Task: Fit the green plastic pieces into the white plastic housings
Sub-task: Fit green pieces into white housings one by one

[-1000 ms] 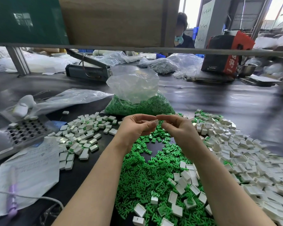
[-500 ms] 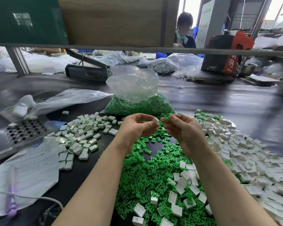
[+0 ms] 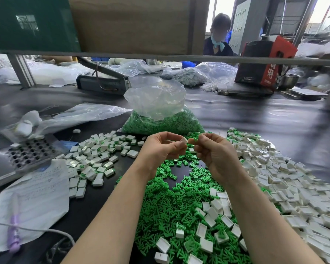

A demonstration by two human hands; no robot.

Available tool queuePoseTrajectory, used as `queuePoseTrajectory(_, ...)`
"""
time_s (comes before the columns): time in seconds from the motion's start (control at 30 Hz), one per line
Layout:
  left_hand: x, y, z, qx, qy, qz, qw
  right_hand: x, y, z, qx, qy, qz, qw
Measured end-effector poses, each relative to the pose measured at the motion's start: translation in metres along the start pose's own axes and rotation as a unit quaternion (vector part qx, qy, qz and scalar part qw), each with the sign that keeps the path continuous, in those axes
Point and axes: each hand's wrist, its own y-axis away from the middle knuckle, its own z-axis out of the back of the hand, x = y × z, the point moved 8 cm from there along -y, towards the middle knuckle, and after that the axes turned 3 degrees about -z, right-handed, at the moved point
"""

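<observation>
My left hand [image 3: 161,147] pinches a small white housing [image 3: 184,141] at its fingertips, raised above the table. My right hand [image 3: 212,151] pinches a green piece [image 3: 196,137] just right of that housing, a small gap between the two. Below the hands spreads a heap of loose green pieces [image 3: 179,202] with some white housings mixed in. A big pile of empty white housings [image 3: 286,180] lies to the right. To the left lies a pile of housings with green showing in them [image 3: 95,157].
A clear bag of green pieces [image 3: 160,119] stands just behind my hands. A grey block with rows of holes [image 3: 25,155], a paper sheet [image 3: 31,202] and a cable [image 3: 46,229] lie at the left. A metal rail [image 3: 179,57] crosses overhead; a person sits beyond it.
My hands, pressed together a second ago, have drawn slightly apart. The white housing now shows in my left fingertips and a green piece in my right.
</observation>
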Motion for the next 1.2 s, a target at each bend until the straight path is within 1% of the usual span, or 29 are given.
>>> queuePoseTrajectory(0.13,0.0,-0.001,0.003,-0.01,0.005,-0.001,1.0,0.008,0.001,-0.001,0.006,0.097,0.06,0.993)
queuePoseTrajectory(0.27,0.0,-0.001,0.004,-0.013,0.011,-0.002,1.0,0.015,0.006,-0.009,0.019,0.191,0.121,0.974)
queuePoseTrajectory(0.33,0.0,0.0,0.004,-0.013,0.01,-0.003,1.0,0.018,0.008,-0.01,0.016,0.216,0.145,0.965)
queuePoseTrajectory(0.43,0.0,-0.001,0.005,-0.015,0.01,-0.006,1.0,0.019,0.009,-0.009,0.011,0.221,0.162,0.962)
queuePoseTrajectory(0.7,0.001,-0.002,0.006,-0.02,0.01,-0.02,1.0,0.016,0.008,-0.012,0.02,0.225,0.173,0.959)
queuePoseTrajectory(0.83,-0.005,-0.002,0.008,-0.024,-0.014,-0.054,0.998,0.017,0.008,-0.013,0.044,0.242,0.177,0.953)
queuePoseTrajectory(0.9,-0.008,-0.002,0.009,-0.023,-0.027,-0.07,0.997,0.014,0.007,-0.013,0.052,0.259,0.162,0.951)
queuePoseTrajectory(0.97,-0.011,-0.002,0.009,-0.02,-0.035,-0.079,0.996,0.008,0.005,-0.015,0.071,0.298,0.126,0.944)
queuePoseTrajectory(1.03,-0.011,-0.003,0.008,-0.009,-0.055,-0.08,0.995,0.0,0.005,-0.02,0.102,0.354,0.102,0.924)
queuePoseTrajectory(1.1,-0.01,-0.002,0.006,0.005,-0.07,-0.075,0.995,-0.003,0.007,-0.024,0.125,0.382,0.1,0.91)
queuePoseTrajectory(1.2,-0.004,-0.003,0.006,0.03,-0.096,-0.049,0.994,-0.001,0.01,-0.027,0.138,0.357,0.105,0.918)
